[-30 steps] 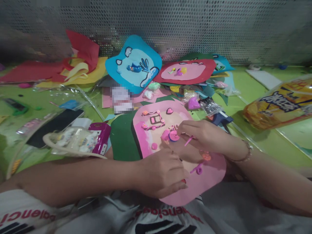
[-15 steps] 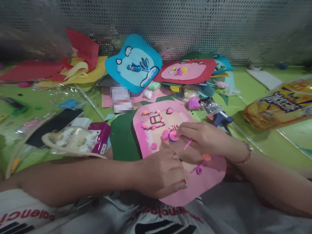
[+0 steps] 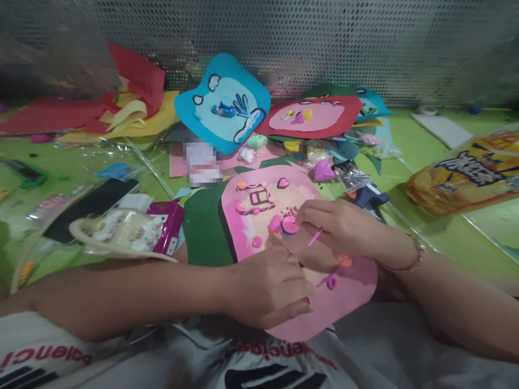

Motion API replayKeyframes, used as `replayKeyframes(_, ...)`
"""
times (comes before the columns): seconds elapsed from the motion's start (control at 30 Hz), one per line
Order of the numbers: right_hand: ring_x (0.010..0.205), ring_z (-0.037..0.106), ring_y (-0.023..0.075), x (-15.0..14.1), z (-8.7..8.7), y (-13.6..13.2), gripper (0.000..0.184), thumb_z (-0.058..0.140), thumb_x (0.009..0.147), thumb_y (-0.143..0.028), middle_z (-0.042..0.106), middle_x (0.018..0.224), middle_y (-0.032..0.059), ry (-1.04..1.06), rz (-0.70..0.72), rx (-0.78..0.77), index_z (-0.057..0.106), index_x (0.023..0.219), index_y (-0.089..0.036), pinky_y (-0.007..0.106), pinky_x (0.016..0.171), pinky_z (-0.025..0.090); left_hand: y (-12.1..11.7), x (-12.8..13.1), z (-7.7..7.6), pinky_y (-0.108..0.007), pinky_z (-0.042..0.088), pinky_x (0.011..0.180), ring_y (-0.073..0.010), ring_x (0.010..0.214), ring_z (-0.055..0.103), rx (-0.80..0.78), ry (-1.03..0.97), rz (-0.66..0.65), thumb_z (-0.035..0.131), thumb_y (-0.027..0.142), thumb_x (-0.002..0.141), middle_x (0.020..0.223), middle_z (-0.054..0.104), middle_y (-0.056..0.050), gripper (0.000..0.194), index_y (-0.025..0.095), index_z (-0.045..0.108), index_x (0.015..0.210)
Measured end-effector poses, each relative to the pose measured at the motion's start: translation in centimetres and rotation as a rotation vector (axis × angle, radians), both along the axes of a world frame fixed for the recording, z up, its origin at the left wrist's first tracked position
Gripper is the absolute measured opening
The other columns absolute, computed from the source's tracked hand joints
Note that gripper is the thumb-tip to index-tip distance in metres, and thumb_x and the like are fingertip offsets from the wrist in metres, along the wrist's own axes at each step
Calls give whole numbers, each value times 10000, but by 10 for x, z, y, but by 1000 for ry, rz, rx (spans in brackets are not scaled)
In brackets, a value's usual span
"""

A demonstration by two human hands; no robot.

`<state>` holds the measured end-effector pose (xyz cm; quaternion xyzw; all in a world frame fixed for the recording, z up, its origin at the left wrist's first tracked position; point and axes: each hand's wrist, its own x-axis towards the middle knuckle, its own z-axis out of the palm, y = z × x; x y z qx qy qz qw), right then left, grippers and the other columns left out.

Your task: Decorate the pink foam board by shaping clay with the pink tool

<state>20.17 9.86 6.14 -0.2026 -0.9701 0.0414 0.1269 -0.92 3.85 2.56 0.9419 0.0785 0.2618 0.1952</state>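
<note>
A pink card (image 3: pixel 279 319) with rounded corners lies tilted across my lap and the table edge, decorated with pink modelling clay. My right hand (image 3: pixel 336 224) is closed, its fingertips pinching at a round pink clay piece (image 3: pixel 290 225) with a dark blue rim. Out from under its fingers pokes a thin pink stick (image 3: pixel 315 236). Bent over the lower middle of the card, my left hand (image 3: pixel 271 286) has curled fingers pressing on it; their tips are partly hidden. Near them lie a purple clay curl (image 3: pixel 331 282) and an orange clay flower (image 3: pixel 344 260).
Behind stand a blue card (image 3: pixel 223 135) and a red card (image 3: pixel 344 121). To the left are a dark green sheet (image 3: pixel 206 224), a purple case (image 3: pixel 172 219) and a black phone (image 3: pixel 91 210). A yellow snack bag (image 3: pixel 466 178) lies right. Small clay packets (image 3: pixel 323 169) sit behind the pink card.
Almost nothing differs. My right hand has shifted very slightly to the right with the pink stick; my left hand stays on the card.
</note>
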Motion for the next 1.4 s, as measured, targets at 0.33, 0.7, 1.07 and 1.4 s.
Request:
replayKeyframes(0.33,783,569,156,-1,-1,-2,209,370,900,-50,586,922,85,-19,3,-73,551,970,-127,260,659,446,-1,0,-1,-360,412,753,-199,697,503,9,-2,17,376,249,961,783,634,-93,300,83,625,938)
replayKeyframes(0.7,810,582,169,-3,0,-2,234,380,887,-71,586,923,99,-5,-9,-97,596,952,-134,280,688,500,0,-1,2,-446,344,800,-267,921,477,-39,42,501,459,227,838,961,553,-105,79,162,482,878)
replayKeyframes(1.07,836,567,176,-3,-1,-3,264,340,914,-85,565,921,102,-46,-17,-91,592,985,-121,293,708,503,-6,-1,-6,-562,225,1005,-362,1305,259,-92,239,599,475,178,747,1346,335,-234,261,169,368,985)
replayKeyframes(1.4,891,575,169,-3,-10,0,249,386,912,-92,557,990,94,39,-37,-250,579,1060,-143,300,775,508,-6,-1,-8,-592,245,1005,-357,1314,273,-95,225,581,445,175,761,1350,350,-255,266,167,363,1013)
